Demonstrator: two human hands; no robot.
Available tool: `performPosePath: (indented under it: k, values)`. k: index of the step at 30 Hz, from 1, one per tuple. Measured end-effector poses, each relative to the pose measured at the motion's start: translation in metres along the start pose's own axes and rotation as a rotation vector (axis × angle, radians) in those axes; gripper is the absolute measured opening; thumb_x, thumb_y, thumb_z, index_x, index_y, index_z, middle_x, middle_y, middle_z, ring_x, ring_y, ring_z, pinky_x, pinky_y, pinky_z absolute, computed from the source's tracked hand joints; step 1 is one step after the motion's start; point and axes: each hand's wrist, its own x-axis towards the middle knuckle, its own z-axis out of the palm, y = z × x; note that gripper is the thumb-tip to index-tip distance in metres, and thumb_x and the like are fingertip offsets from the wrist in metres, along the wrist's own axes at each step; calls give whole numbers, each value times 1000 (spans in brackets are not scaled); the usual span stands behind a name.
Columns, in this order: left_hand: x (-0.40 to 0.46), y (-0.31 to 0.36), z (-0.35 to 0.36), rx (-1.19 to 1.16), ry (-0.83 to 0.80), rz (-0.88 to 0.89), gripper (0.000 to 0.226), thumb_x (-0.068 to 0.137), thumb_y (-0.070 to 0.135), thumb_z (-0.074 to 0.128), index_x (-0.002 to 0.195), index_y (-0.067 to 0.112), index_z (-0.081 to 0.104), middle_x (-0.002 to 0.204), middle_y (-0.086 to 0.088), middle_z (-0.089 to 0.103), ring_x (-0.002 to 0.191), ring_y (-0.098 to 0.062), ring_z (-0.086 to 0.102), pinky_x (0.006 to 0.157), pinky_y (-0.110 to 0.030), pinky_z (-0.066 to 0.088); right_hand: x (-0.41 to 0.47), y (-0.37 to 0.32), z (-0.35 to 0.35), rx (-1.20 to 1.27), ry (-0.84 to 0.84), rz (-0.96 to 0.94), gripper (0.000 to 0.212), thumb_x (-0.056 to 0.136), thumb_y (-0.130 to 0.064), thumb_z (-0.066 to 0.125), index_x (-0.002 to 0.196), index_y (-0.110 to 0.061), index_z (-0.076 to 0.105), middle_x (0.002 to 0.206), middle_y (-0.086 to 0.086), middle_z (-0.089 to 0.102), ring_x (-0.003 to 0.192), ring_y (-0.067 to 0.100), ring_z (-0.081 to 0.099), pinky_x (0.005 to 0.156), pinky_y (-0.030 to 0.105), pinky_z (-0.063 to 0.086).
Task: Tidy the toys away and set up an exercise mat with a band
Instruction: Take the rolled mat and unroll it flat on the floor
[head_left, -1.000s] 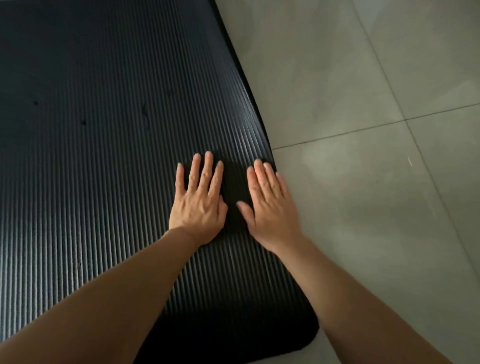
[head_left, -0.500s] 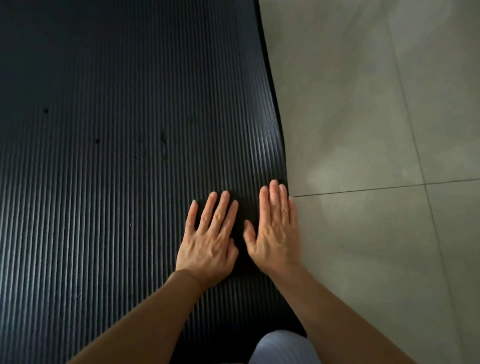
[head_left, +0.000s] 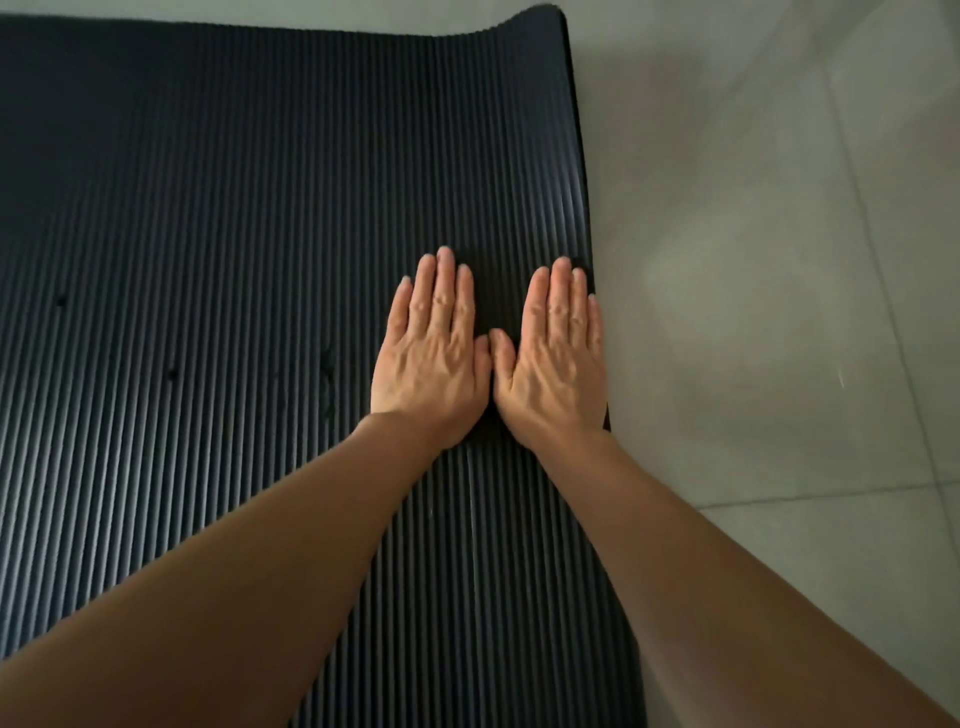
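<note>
both flat: left hand (head_left: 434, 358), right hand (head_left: 553, 364), on mat (head_left: 234, 208)

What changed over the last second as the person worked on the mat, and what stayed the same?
Both flat hands, left hand and right hand, slid forward along the mat near its right edge, thumbs closing together. The far end came into view. Nothing was gripped or released; the palms stayed pressed down.

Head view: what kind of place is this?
Probably an indoor room at home, at floor level: a black ribbed exercise mat lies on pale grey floor tiles, with both hands pressed flat on it.
</note>
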Motion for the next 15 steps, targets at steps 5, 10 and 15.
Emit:
performPosePath:
  k: [5, 10, 15]
  values:
    - [64, -13, -3, -34, 11, -12, 62, 90, 39, -6, 140, 6, -20, 155, -12, -18, 138, -17, -25, 114, -33, -17, 68, -3, -3, 6, 18, -4, 66, 96, -42, 15, 147, -6, -7, 156, 13, -9, 144, 23, -10, 115, 35, -10]
    - [124, -26, -9, -60, 19, -3, 61, 90, 39, -3, 140, 8, -20, 155, -11, -18, 137, -16, -26, 113, -34, -17, 126, -5, -8, 10, 19, -8, 65, 96, -41, 16, 147, -7, -7, 157, 12, -9, 145, 21, -10, 114, 33, -10]
    - [176, -33, -15, -71, 22, -23, 61, 88, 39, -8, 140, 10, -21, 155, -10, -19, 137, -16, -26, 114, -34, -17, 181, -4, -15, 22, 20, -29, 63, 97, -39, 17, 147, -8, -5, 157, 10, -7, 145, 21, -8, 115, 33, -8]
